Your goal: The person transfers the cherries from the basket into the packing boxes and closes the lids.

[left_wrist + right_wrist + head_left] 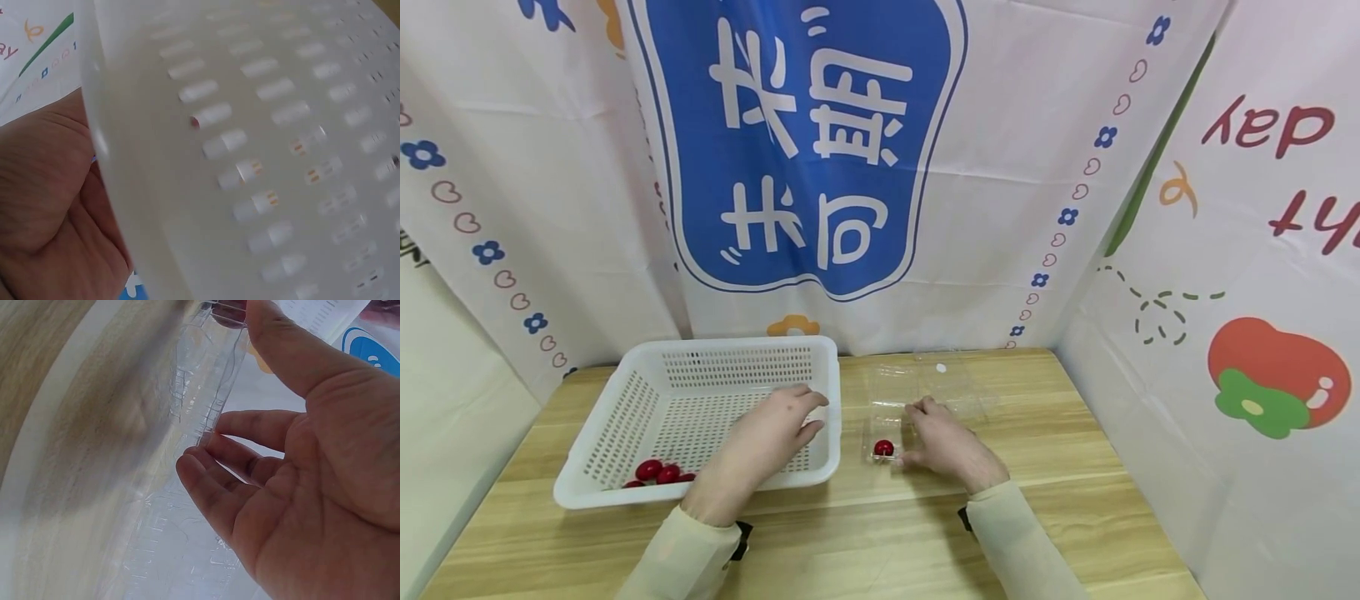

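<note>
A white plastic basket (832, 392) stands on the left of the table, with several small, glossy red fruit-like balls (667, 474) in its near left corner. My left hand (771, 437) hovers over its right side, fingers loosely bent, and nothing shows in them. In the left wrist view the basket rim hides the fingertips of that hand (56, 200). To the right lies a clear plastic box (895, 392) with its lid folded back; one red ball (883, 448) sits at its near end. My right hand (951, 446) holds the box's right edge between thumb and fingers (206, 487).
The wooden table (880, 542) carries the basket and the box side by side. Behind it hangs a white printed cloth (1000, 167) with a blue sign, and another cloth (1225, 292) closes the right side.
</note>
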### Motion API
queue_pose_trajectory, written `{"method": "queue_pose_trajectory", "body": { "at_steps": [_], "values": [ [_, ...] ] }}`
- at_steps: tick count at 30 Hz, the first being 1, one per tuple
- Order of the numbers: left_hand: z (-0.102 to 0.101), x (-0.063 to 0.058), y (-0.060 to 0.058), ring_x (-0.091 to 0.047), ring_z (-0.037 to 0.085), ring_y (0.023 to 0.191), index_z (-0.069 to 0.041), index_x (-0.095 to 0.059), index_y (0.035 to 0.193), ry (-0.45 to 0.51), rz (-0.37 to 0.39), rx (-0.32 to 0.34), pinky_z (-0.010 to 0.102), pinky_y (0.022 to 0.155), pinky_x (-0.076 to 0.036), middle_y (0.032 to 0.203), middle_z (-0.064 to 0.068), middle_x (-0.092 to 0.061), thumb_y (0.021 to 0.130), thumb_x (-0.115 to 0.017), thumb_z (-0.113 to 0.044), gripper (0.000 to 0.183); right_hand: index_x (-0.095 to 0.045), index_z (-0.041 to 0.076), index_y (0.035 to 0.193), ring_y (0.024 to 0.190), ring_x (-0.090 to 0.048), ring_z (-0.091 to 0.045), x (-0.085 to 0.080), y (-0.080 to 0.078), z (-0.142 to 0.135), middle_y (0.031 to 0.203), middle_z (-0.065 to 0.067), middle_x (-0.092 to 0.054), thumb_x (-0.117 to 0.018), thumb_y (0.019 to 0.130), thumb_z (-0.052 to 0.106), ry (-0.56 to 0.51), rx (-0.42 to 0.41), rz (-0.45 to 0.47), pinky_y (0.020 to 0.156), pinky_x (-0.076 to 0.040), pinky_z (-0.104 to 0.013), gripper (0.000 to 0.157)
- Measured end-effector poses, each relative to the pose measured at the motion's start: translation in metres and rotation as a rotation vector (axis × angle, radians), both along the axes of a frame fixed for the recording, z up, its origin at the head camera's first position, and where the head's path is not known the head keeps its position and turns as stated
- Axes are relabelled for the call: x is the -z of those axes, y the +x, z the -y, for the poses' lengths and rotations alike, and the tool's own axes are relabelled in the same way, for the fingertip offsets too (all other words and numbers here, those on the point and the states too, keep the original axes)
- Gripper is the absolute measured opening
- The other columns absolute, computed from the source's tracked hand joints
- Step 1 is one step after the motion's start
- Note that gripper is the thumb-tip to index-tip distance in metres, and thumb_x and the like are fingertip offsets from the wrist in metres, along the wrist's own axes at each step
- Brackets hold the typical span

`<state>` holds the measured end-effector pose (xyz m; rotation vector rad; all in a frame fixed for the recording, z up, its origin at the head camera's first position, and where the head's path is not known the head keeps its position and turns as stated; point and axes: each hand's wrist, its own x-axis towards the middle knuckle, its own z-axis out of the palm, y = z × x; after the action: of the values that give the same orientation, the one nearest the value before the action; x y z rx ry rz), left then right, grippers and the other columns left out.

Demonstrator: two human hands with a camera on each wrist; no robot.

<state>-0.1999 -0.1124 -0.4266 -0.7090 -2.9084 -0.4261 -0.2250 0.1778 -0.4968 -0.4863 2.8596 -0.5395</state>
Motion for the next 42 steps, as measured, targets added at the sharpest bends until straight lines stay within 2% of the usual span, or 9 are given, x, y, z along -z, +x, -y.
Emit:
{"method": "queue_pose_trajectory", "body": {
  "at_steps": [14, 25, 35, 42],
  "values": [
    [0.042, 0.010, 0.005, -0.074, 0.030, 0.113, -0.007, -0.074, 0.123, -0.038, 0.008, -0.019, 0.050, 0.099, -0.063, 0.121, 0.011, -0.076, 0.096, -0.078, -0.021, 0.031, -0.042, 0.005, 0.160, 0.149, -0.046, -0.040, 0.001, -0.001, 0.001, 0.160, -0.020, -0.047, -0.087, 0.081, 0.049, 0.027, 0.008, 0.003, 0.126, -0.041, -0.057, 0.101],
    [0.058, 0.013, 0.008, -0.074, 0.032, 0.110, -0.006, -0.074, 0.122, -0.092, 0.050, -0.017, 0.051, 0.096, -0.063, 0.119, 0.013, -0.076, 0.095, -0.079, -0.020, 0.031, -0.042, 0.005, 0.160, 0.150, -0.045, -0.040, 0.001, 0.000, 0.000, 0.161, -0.020, -0.046, -0.086, 0.082, 0.050, 0.034, 0.004, 0.002, 0.126, -0.041, -0.057, 0.100],
    [0.068, 0.020, 0.004, -0.074, 0.029, 0.109, -0.008, -0.074, 0.119, -0.143, 0.160, 0.015, 0.050, 0.098, -0.062, 0.116, 0.009, -0.077, 0.095, -0.078, -0.023, 0.029, -0.043, 0.007, 0.160, 0.152, -0.044, -0.041, 0.001, 0.000, 0.000, 0.164, -0.021, -0.043, -0.085, 0.080, 0.053, 0.048, 0.010, -0.002, 0.127, -0.040, -0.057, 0.101],
    [0.073, 0.021, -0.004, -0.072, 0.021, 0.100, -0.013, -0.077, 0.109, -0.176, 0.264, 0.029, 0.048, 0.090, -0.062, 0.109, 0.003, -0.079, 0.091, -0.083, -0.025, 0.023, -0.042, 0.007, 0.160, 0.150, -0.046, -0.039, 0.001, 0.001, -0.001, 0.162, -0.020, -0.045, -0.085, 0.081, 0.053, 0.051, -0.002, -0.009, 0.125, -0.042, -0.057, 0.101]
  ]
}}
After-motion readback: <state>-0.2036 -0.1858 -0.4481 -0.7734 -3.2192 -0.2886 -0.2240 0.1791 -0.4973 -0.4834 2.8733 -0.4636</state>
